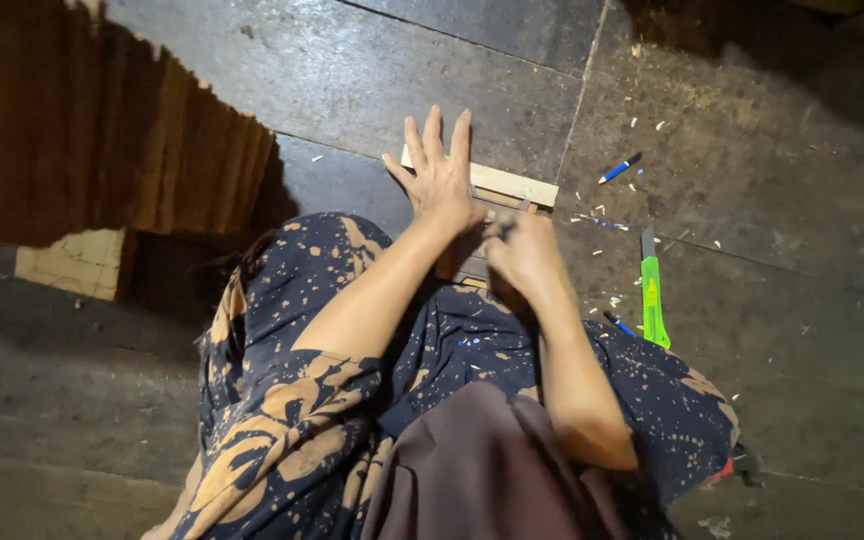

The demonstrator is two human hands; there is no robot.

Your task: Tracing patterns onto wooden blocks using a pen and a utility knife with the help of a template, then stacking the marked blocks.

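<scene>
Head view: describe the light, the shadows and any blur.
Head view: dim, warm light; deep shadow in the top right corner and beside the slats; left hand on the wood strip is sharp, right hand slightly soft; green knife stands out bright; no glare.

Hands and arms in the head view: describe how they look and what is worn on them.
Both forearms are bare, with no sleeves reaching them. The left hand and right hand wear no gloves, and no rings, watch or bracelets show. Below the arms are dark navy patterned trousers with tan splotches and a plain brownish garment.
</scene>
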